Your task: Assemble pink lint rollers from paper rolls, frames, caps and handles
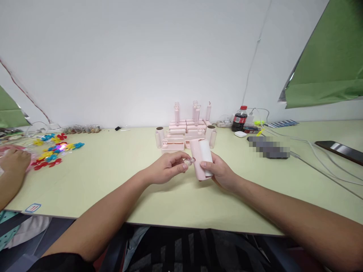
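Observation:
My right hand (222,170) grips a pale pink case (197,160) with a white roll-like part (206,156) along its side, tilted above the table. At the case's left side, my left hand (168,166) pinches a small clear piece (189,161) between thumb and fingers. The piece touches or nearly touches the case; how it is joined to it I cannot make out. Behind my hands stand pink boxes (172,146), some stacked, with slim pink tubes (177,115) upright on top. Two brown-topped cylinders (160,131) flank them.
A cola bottle (239,119), a pixelated dark object (268,147), a phone (343,150) and white cables (320,151) lie to the right. At the left are colourful plastic flowers (53,151) and another person's hand (15,162). The table's front edge (198,228) runs before me.

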### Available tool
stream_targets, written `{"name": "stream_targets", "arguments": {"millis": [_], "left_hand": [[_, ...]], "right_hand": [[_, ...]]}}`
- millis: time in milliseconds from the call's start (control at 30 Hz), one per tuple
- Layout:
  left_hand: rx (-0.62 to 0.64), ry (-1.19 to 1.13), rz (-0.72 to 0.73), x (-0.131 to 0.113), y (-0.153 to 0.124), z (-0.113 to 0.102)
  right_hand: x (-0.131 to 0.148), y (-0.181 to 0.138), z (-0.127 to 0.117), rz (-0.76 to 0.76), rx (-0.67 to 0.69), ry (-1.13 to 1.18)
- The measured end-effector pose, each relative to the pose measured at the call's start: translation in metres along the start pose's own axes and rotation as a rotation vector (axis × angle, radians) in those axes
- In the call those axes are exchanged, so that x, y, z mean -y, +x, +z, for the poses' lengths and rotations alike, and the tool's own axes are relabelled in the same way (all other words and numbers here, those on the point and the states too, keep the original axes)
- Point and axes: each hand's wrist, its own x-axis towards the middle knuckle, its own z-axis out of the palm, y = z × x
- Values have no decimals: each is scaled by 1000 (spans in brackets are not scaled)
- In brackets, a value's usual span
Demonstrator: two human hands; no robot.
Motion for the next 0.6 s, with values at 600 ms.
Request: {"name": "stream_targets", "arguments": {"millis": [600], "left_hand": [[-51,271,-49,5,1,0]], "right_hand": [[-3,2,2,149,8,-178]]}}
